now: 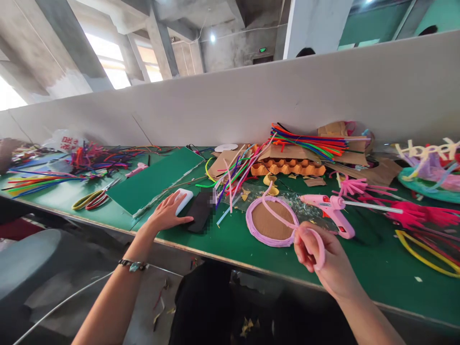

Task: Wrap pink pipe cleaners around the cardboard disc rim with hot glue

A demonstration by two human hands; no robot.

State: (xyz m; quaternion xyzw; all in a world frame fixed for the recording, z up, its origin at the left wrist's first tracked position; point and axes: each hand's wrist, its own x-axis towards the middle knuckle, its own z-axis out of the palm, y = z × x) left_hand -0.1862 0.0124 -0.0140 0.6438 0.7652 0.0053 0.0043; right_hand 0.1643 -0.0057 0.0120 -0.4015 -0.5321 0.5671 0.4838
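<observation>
My right hand [319, 251] pinches a pink pipe cleaner [273, 211], which curls around my fingers and arcs over a cardboard disc. That brown disc [278, 225] lies flat on the green table [223, 244], edged with a lilac pipe cleaner rim [252, 230]. My left hand [168, 213] lies flat with fingers apart, over a white rounded device [185, 199]. Its thumb reaches the edge of a dark phone [201, 211] beside it. Just behind my right hand is a pink glue gun [332, 211] with a glue stick in its back.
A bundle of colourful pipe cleaners [309, 141] lies on cardboard above an orange egg tray [287, 167]. Scissors [95, 196] and a green board [154, 182] are at left. Pink fringed pieces [413, 213] and a decorated piece with lettering [431, 167] stand right. A low partition [230, 105] runs behind.
</observation>
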